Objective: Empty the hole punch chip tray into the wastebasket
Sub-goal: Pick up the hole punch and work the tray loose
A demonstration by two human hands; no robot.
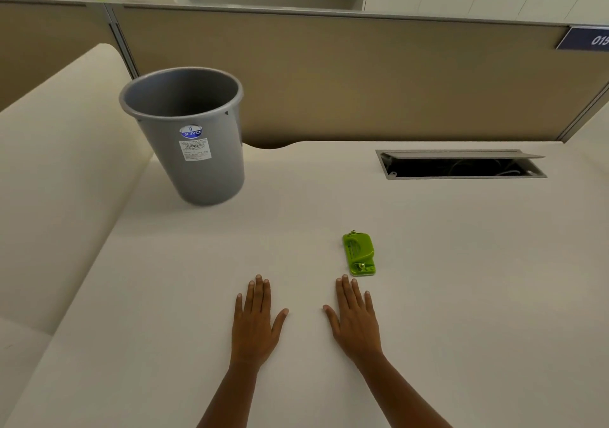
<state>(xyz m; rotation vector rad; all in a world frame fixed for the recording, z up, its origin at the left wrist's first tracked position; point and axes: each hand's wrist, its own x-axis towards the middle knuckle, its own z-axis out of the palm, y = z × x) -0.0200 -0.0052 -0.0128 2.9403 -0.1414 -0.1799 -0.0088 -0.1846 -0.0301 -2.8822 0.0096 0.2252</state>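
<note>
A small green hole punch (360,254) lies flat on the white desk (461,262), just beyond the fingertips of my right hand (355,320). A grey plastic wastebasket (191,137) with a blue sticker and a barcode label stands upright on the desk at the far left. Its inside looks bare from here. My left hand (255,323) rests palm down on the desk, fingers spread, holding nothing. My right hand lies flat the same way, a short gap from the punch and not touching it.
An open cable hatch (461,164) with a raised grey lid is cut into the desk at the back right. A tan partition wall (362,75) runs behind the desk. A second desk surface (59,164) adjoins on the left.
</note>
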